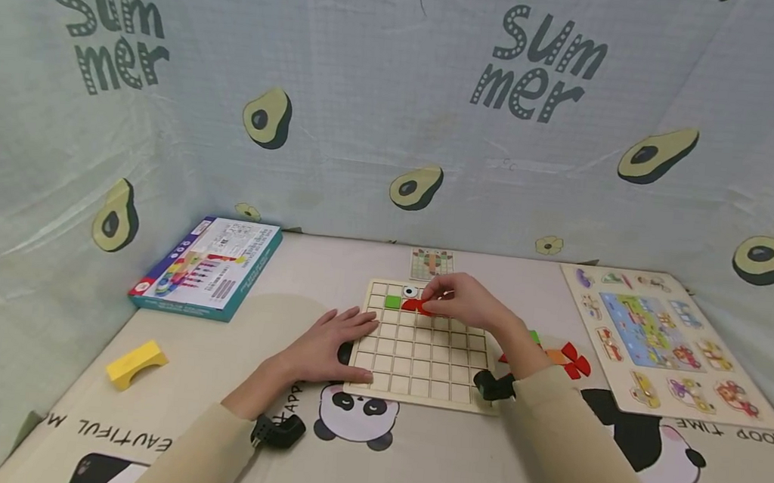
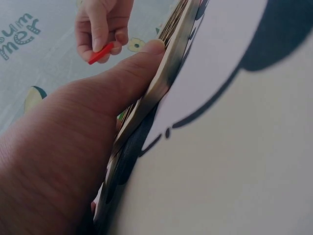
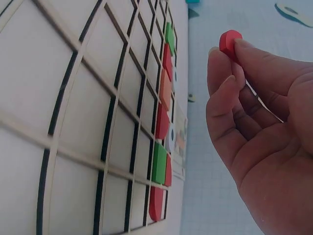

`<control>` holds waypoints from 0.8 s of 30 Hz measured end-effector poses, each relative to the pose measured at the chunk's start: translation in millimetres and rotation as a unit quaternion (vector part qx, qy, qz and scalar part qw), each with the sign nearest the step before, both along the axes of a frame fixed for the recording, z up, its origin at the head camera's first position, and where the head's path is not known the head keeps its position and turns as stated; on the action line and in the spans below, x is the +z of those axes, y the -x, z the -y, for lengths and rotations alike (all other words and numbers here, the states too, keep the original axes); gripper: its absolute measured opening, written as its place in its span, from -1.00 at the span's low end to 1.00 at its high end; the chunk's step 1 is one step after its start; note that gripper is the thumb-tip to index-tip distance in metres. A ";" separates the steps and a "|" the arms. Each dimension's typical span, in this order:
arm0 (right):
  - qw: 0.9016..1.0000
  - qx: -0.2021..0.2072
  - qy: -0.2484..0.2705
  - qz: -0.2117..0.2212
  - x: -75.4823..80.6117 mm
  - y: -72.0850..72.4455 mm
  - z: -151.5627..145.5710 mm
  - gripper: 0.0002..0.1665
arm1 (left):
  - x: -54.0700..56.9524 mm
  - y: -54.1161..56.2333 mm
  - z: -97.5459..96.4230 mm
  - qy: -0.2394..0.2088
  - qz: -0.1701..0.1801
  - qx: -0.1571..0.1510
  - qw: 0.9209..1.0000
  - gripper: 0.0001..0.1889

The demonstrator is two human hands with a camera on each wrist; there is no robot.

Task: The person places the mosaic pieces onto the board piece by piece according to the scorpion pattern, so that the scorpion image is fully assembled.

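Pale backdrop [image 1: 346, 64], printed with avocados and the word "Summer", stands behind a table [image 1: 478, 468] whose cloth bears pandas. On the table's right side lies a picture puzzle [image 1: 615, 373], with animals and vehicles around a central scene. The grid board [image 1: 401, 365] lies flat near the middle, its near edge beside a printed panda face. At the far left is a box [image 1: 210, 269], resting flat. The left hand [image 1: 331, 343] rests at the board's left edge, fingers extended and spread, thumb apart from them and on the board. The right hand [image 1: 464, 301] is above the board's far part, thumb and fingertips pinched together on the held piece. Each wrist carries a black camera [image 1: 279, 432]. A yellow block [image 1: 135, 362], arched on one side, lies left of the left hand. A pattern card [image 1: 432, 263] lies just beyond the board's far edge. Loose pieces [image 1: 582, 365], red, orange and green, lie right of the board, partly hidden by the right forearm. Set pieces [image 1: 392, 302] in green, red and orange occupy cells along the far side, with two white eye pieces [image 1: 410, 292] among them. The held piece [image 3: 230, 42], small and red, is raised clear of the board.
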State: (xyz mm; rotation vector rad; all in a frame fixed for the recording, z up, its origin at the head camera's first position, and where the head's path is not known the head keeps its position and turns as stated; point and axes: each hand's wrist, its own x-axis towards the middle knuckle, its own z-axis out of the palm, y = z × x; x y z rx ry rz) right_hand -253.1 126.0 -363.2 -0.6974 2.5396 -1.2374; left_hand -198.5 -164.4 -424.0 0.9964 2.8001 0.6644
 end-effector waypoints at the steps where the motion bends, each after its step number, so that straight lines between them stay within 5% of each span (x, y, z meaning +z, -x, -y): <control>1: 1.000 0.002 -0.002 -0.004 -1.0 1.5 1.9 -0.92 | -0.2 -0.1 0.0 0.001 0.000 -0.001 1.000 -0.05; 24: 1.000 -0.021 -0.006 0.003 -16.7 29.4 44.8 -0.86 | 0.6 0.5 1.1 -0.001 -0.001 -0.003 1.000 -0.05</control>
